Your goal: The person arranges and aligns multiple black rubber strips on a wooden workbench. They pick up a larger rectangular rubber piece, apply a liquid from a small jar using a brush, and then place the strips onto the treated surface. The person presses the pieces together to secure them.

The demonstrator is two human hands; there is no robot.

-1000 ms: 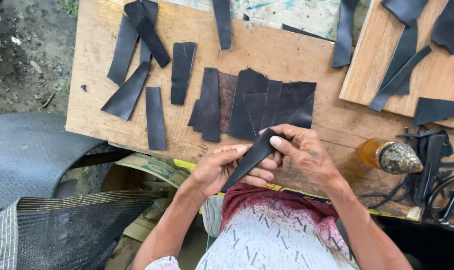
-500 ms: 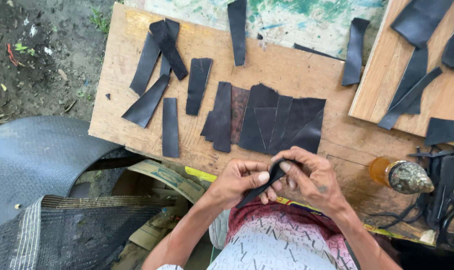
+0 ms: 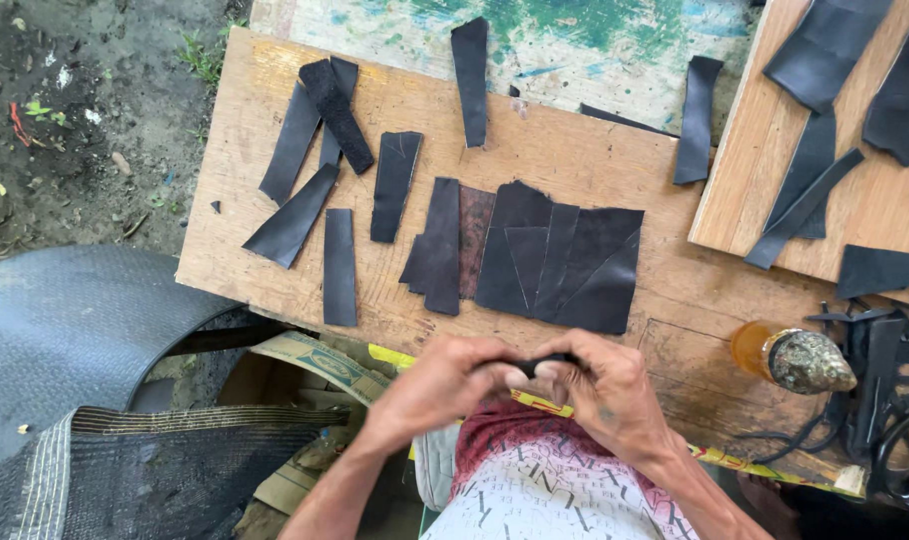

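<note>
A small black strip (image 3: 543, 362) is being pinched between both hands at the near edge of the counter (image 3: 615, 150), the left hand (image 3: 445, 385) and right hand (image 3: 605, 390) each keeping a closed grip on one end (most of it is hidden by the fingers). Judging by this, the person is bending or folding the piece. Cut black pieces (image 3: 560, 255) are lying just beyond on the counter.
</note>
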